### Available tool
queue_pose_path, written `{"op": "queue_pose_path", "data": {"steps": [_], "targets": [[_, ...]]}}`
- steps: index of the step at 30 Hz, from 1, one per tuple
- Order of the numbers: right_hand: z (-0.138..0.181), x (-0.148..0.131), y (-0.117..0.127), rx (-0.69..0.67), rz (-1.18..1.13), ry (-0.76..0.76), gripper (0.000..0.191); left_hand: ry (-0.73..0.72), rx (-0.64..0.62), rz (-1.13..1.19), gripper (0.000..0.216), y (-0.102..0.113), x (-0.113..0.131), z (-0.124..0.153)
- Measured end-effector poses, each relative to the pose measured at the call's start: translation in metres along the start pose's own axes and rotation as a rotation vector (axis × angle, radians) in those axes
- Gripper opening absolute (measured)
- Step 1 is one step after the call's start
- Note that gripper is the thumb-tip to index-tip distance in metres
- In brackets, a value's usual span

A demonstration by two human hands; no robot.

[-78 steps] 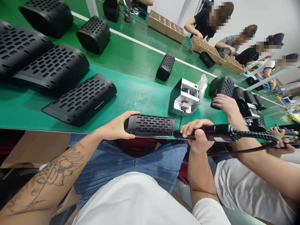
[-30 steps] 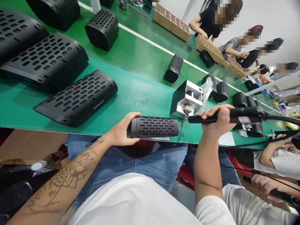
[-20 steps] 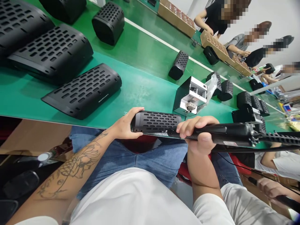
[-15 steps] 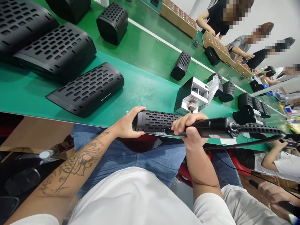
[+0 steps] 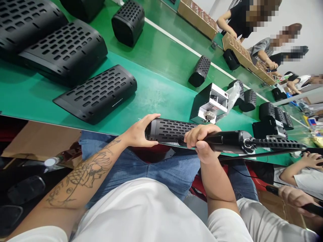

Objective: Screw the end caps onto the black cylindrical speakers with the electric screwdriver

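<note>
A black perforated speaker shell (image 5: 169, 130) lies on its side at the near edge of the green bench (image 5: 156, 97). My left hand (image 5: 138, 132) wraps round its left end. My right hand (image 5: 202, 143) is closed on a black electric screwdriver (image 5: 227, 142), held level with its tip against the shell's right end. A black ribbed cord (image 5: 280, 145) runs from the screwdriver off to the right.
Several black perforated shells (image 5: 98, 92) lie at the left and back of the bench. A grey metal screw feeder box (image 5: 210, 103) stands just beyond my hands, with more small shells (image 5: 248, 99) to its right. Other people work at the right and across the belt.
One second ago my right hand held the screwdriver up by the feeder box; it came down to the shell's right end and now stays there. My left hand has kept its hold.
</note>
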State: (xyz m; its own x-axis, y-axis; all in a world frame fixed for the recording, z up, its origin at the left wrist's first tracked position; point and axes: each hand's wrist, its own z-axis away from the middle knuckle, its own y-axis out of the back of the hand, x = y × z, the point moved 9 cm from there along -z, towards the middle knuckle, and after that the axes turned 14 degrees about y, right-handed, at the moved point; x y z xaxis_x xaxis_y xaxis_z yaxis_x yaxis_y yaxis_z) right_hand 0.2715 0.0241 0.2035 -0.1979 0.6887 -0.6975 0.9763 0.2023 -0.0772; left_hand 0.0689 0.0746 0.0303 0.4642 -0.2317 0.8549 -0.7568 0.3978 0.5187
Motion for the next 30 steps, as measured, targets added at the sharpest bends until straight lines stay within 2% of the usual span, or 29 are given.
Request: {"op": "queue_pose_path", "data": {"steps": [4, 7, 9, 12, 15, 17, 19, 22, 25, 28, 30], "targets": [[0.004, 0.0, -0.001, 0.007, 0.019, -0.012, 0.03, -0.027, 0.008, -0.006, 0.113, -0.003, -0.003, 0.0], [0.0, -0.009, 0.012, 0.069, 0.074, -0.004, 0.036, -0.061, 0.045, -0.007, 0.111, -0.002, -0.005, 0.001], [-0.01, -0.02, 0.039, 0.17, 0.134, 0.076, 0.036, -0.086, 0.055, -0.014, 0.109, -0.003, -0.004, 0.002], [-0.027, -0.035, 0.105, 0.4, 0.341, 0.247, 0.034, -0.129, 0.061, -0.014, 0.104, -0.003, 0.0, 0.004], [-0.038, -0.031, 0.167, 0.571, 0.574, 0.343, 0.035, -0.146, 0.085, -0.002, 0.103, -0.001, 0.0, 0.006], [-0.04, -0.015, 0.193, 0.598, 0.65, 0.332, 0.035, -0.136, 0.09, -0.002, 0.104, -0.001, -0.002, 0.005], [-0.038, 0.003, 0.207, 0.577, 0.658, 0.284, 0.034, -0.119, 0.082, -0.004, 0.105, -0.002, -0.006, 0.004], [-0.03, 0.019, 0.214, 0.55, 0.619, 0.237, 0.033, -0.093, 0.066, -0.005, 0.105, -0.005, -0.009, 0.003], [-0.025, 0.014, 0.209, 0.525, 0.627, 0.221, 0.034, -0.074, 0.061, -0.003, 0.106, -0.005, -0.01, 0.002], [-0.025, -0.007, 0.189, 0.527, 0.606, 0.216, 0.037, -0.057, 0.06, -0.002, 0.108, -0.005, -0.008, 0.002], [-0.024, -0.027, 0.162, 0.527, 0.523, 0.253, 0.036, -0.043, 0.049, -0.005, 0.108, -0.004, -0.005, 0.002]]}}
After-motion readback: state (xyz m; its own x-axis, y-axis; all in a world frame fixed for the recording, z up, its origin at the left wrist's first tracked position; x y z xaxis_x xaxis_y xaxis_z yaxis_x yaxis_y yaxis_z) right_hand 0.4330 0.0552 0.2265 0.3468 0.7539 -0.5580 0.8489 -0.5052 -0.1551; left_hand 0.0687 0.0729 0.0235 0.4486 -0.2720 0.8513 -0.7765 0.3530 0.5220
